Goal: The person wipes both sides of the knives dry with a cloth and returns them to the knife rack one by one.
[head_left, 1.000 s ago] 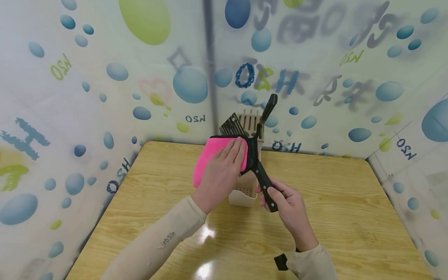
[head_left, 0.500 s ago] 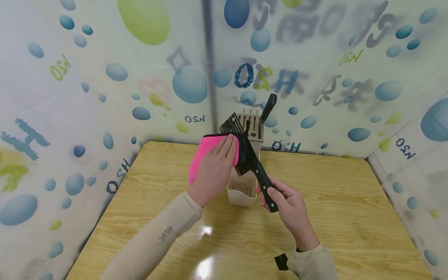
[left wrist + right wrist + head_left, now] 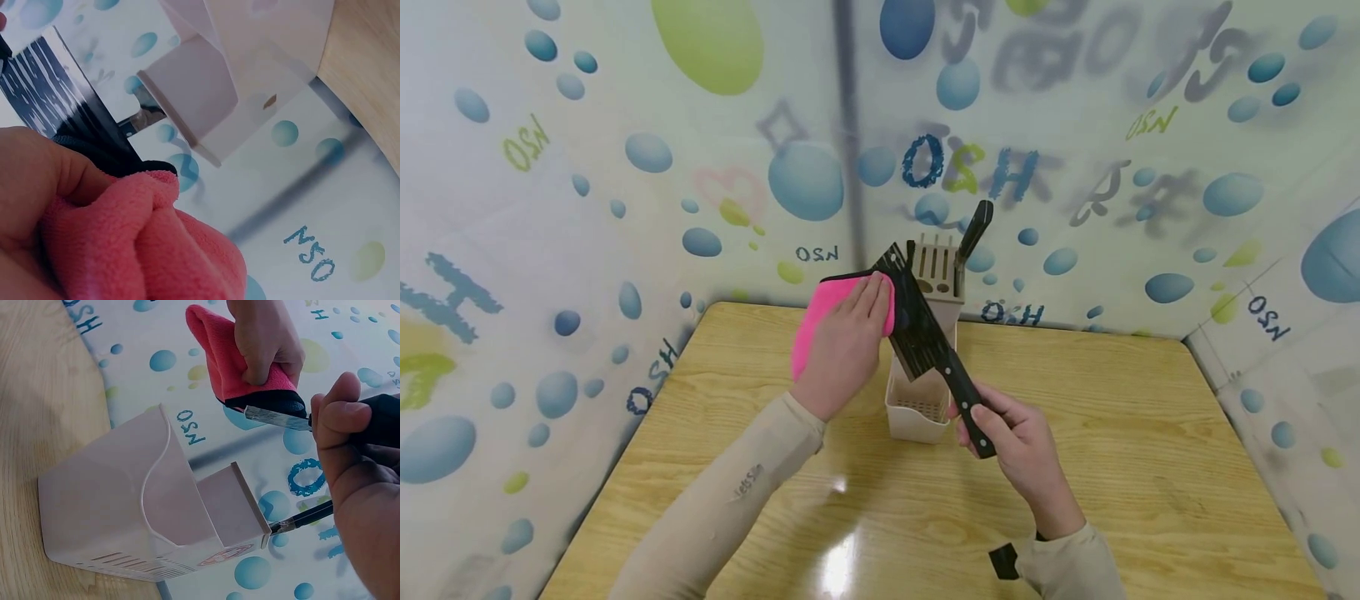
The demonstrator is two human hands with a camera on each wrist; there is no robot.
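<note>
A cleaver (image 3: 917,325) with a dark, streaked blade and a black riveted handle slants in the air in front of the knife holder (image 3: 919,423). My right hand (image 3: 1022,446) grips its handle, thumb on top. A pink cloth (image 3: 816,321) with black edging is in my left hand (image 3: 842,358), whose fingers lie over it at the far left part of the blade. The left wrist view shows my thumb pinching the cloth (image 3: 150,237) beside the blade (image 3: 62,87). The fingertips behind the cloth are hidden.
The beige holder has slots on top and an open front bin (image 3: 106,500). Another black-handled knife (image 3: 977,232) stands in it, leaning right. The wood-grain table (image 3: 1112,433) is backed by patterned walls, and a small black piece (image 3: 1002,562) hangs by my right sleeve.
My left hand has moved left and slightly up with the cloth, away from the handle end, exposing more of the blade. My right hand has hardly moved.
</note>
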